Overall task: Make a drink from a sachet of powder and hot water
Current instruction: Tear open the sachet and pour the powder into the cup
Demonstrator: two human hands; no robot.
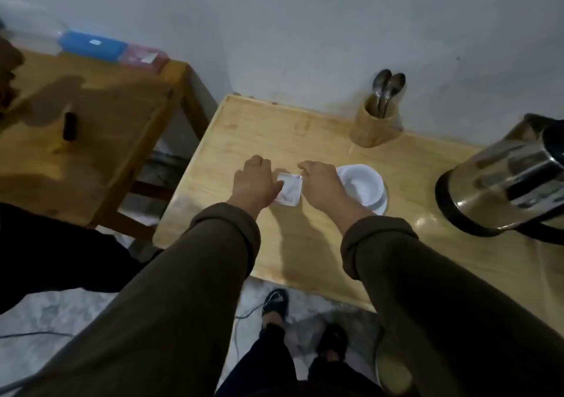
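A small white sachet (290, 190) is held over the light wooden table (274, 128), between both hands. My left hand (254, 183) grips its left edge. My right hand (320, 184) pinches its top right corner with thumb and fingers. Just right of my right hand stands a white cup (364, 184) on a white saucer (381, 206); the cup looks empty. A steel electric kettle (503, 183) with a black base and handle sits at the table's right side.
A wooden holder (377, 128) with two spoons (387, 90) stands at the back against the wall. A second wooden table (91, 128) to the left carries a blue box (91, 45), a pink box (143, 58) and a small dark object (70, 125). Cables lie on the floor below.
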